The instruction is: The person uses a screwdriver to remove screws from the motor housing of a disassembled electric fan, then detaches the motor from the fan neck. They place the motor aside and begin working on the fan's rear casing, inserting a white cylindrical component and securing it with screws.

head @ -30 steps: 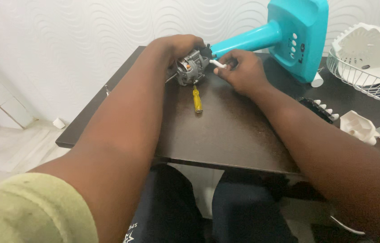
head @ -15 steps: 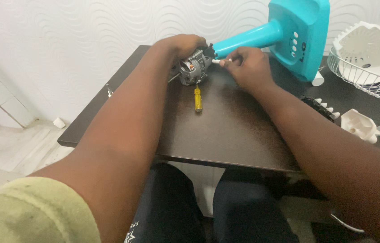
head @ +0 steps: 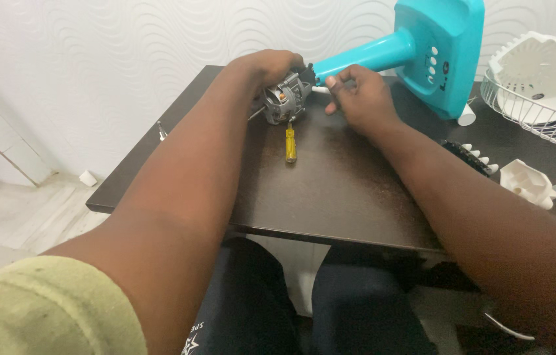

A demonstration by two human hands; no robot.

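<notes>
Left hand (head: 268,66) is clamped over the top of the small fan motor (head: 284,102), pinning it to the dark table (head: 350,197); the shaft end sticks out past the hand toward the near-left, so the grip probably stops it rolling. Right hand (head: 357,98) sits just right of the motor, fingers pinched together on something small and white at the joint where the motor meets the teal fan stand's neck (head: 363,59). Can't tell what the white bit is. The stand lies tipped over, base (head: 439,52) beyond the right hand, neck pointing into the grip, which puts the joint within reach of both hands. Yellow screwdriver (head: 290,143) lies loose on the table just below the motor, touching neither hand. White wire fan guard (head: 541,98) and white plastic parts (head: 526,184) are well off to the right.
</notes>
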